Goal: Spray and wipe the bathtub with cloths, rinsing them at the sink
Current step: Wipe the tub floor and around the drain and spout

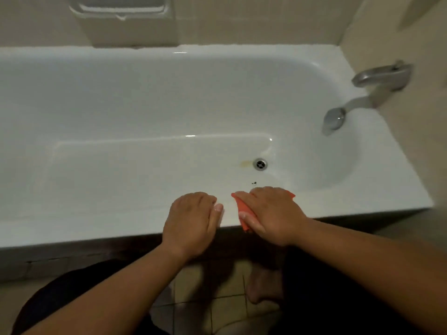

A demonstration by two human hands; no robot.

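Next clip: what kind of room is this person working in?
A bathroom, most likely. A white bathtub with a drain fills the view, a metal faucet juts from the tiled wall, and the right hand presses an orange cloth on the tub's rim.

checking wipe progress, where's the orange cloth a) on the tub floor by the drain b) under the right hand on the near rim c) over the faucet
b: the orange cloth lies under the right hand on the near rim of the bathtub; the left hand is bare.
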